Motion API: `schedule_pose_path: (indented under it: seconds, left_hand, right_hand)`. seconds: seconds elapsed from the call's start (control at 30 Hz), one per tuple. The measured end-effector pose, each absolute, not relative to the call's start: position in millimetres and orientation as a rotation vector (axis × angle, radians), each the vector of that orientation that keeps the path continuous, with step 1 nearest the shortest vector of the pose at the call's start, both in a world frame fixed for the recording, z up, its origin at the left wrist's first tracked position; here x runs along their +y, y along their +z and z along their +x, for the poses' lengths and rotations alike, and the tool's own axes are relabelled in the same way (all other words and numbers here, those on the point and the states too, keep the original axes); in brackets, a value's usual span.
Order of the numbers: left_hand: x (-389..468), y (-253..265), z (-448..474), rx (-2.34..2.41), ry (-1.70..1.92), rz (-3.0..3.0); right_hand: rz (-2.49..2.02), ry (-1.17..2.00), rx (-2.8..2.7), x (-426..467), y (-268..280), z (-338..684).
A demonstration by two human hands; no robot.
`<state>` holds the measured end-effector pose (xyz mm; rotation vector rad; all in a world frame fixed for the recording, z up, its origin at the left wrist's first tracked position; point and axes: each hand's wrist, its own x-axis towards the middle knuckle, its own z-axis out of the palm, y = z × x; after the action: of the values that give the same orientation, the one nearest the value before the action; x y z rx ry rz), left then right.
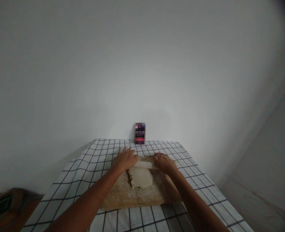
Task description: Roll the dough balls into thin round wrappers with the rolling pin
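A pale rolling pin [144,165] lies crosswise over the far part of a flattened sheet of dough [141,178]. My left hand [125,159] rests over the pin's left end, its fingers reaching forward across it. On the right end, my right hand [165,163] is curled over the pin, hiding that end. The dough is roughly round, with a ragged left and near edge. Beneath it is a wooden board [123,199] dusted with flour.
A white tablecloth with dark grid lines [77,174] covers the table. Against the pale wall [142,71] at the back stands a small dark upright object [140,133], its face pixelated. A brown box-like thing [12,206] sits low at the left.
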<state>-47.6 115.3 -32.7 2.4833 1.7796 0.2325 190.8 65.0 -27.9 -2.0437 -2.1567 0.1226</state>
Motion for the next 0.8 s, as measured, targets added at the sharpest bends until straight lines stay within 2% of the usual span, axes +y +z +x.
schedule_pose_path:
  seconds: [0.23, 0.57, 0.8]
  left_hand:
    - [77.7, -39.3, -52.7, 1.799, 0.466, 2.662]
    - [2.7, -50.8, -74.4, 1.505, 0.713, 2.695]
    - [16.8, -36.8, -69.5, 1.493, 0.643, 2.663]
  right_hand:
    - [-2.040, 0.021, -2.265, 25.0, -16.2, 176.9]
    - [-1.851, 0.165, -2.092, -51.5, -45.0, 170.6]
    - [-1.959, 0.063, -2.104, -27.0, -36.6, 169.7]
